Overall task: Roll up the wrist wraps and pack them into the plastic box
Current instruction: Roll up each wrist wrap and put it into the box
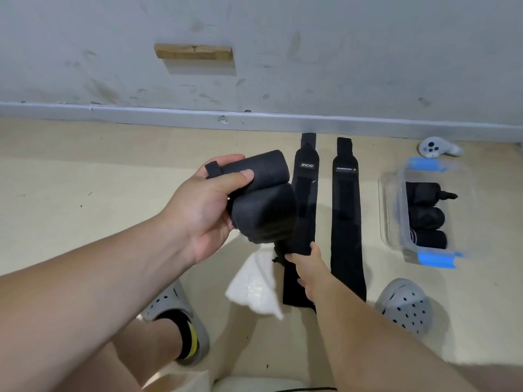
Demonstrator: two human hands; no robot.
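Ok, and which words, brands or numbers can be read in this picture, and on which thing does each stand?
"NCYO", after some slanted strokes: white label on the flat wrap that the right hand pinches.
One white word beside a yellow-green diamond: label on the other flat wrap; too blurred to read.
Rolled wraps in the left hand, plastic box, controller: no readable text.

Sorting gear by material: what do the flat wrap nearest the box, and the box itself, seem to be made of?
Flat wrap: matte black woven fabric, likely elastic; it lies limp, with a sewn-on label. Box: clear, glossy rigid plastic; its see-through walls show the rolls inside. Blue clips look like opaque plastic.
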